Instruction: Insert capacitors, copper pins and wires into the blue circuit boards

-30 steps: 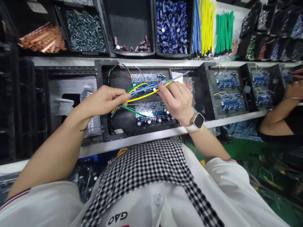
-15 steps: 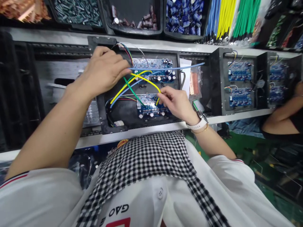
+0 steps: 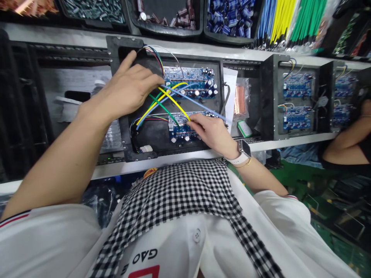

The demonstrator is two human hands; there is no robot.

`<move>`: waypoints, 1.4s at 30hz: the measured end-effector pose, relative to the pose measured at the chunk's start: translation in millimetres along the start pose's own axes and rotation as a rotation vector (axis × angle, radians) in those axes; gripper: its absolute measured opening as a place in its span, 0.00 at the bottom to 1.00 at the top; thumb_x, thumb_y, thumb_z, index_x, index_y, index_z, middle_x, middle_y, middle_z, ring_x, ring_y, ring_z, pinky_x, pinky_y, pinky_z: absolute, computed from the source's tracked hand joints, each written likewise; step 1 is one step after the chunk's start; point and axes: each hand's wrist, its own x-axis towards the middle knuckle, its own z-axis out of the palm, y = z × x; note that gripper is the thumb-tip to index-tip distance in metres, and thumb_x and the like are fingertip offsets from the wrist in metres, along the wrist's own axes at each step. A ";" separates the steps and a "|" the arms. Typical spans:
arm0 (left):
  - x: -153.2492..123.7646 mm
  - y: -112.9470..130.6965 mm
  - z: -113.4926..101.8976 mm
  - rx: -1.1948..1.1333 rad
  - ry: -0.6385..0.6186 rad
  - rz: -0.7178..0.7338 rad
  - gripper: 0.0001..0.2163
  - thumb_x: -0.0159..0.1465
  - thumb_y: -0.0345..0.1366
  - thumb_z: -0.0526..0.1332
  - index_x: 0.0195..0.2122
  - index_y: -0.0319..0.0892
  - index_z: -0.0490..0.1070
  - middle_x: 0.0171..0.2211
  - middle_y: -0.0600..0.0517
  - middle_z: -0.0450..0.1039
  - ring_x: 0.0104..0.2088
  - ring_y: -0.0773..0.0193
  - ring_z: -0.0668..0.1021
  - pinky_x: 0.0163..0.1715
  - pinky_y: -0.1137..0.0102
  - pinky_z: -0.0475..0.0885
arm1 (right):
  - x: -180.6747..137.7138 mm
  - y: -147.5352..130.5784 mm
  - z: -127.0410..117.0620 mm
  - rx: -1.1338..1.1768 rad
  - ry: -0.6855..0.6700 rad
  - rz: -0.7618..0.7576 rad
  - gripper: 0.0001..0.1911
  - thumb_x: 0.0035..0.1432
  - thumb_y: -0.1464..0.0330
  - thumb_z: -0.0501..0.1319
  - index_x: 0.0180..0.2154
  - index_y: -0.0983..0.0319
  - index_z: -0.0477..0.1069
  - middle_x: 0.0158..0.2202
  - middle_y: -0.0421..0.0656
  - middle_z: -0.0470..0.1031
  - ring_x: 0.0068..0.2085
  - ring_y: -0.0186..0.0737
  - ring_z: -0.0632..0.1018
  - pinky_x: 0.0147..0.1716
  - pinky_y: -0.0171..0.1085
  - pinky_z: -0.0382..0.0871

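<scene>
My left hand (image 3: 131, 87) is closed over the left ends of a blue wire (image 3: 203, 105), a yellow wire (image 3: 175, 102) and a green wire (image 3: 165, 110), its index finger raised away. Exactly which ends its fingertips grip is hidden. Between thumb and fingers, my right hand (image 3: 211, 131) pinches the other end of that yellow wire, over the lower circuit board (image 3: 179, 133). The blue wire slants past behind it. More yellow, blue and green wires cross above the upper circuit board (image 3: 188, 73). Both boards lie in a black fixture tray (image 3: 162, 148).
Black bins of blue capacitors (image 3: 228, 19), brown capacitors (image 3: 182, 19) and small green parts (image 3: 92, 11) line the back. Bundled wires (image 3: 281, 19) hang beside them. Another tray (image 3: 271, 96) stands right, near a small green-and-white box (image 3: 245, 129) and a co-worker's arm (image 3: 344, 143).
My right hand has moved slightly left and down with the yellow wire, straightening it. The long blue wire has swung from level to slanting down right. My left index finger has lifted.
</scene>
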 end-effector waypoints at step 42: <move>-14.0 31.8 -5.5 0.009 0.109 -0.353 0.25 0.75 0.47 0.42 0.54 0.38 0.73 0.62 0.49 0.65 0.69 0.59 0.57 0.69 0.47 0.29 | -9.3 19.7 -20.9 0.085 -0.010 0.164 0.15 0.68 0.64 0.56 0.30 0.61 0.74 0.28 0.40 0.77 0.30 0.35 0.76 0.34 0.34 0.65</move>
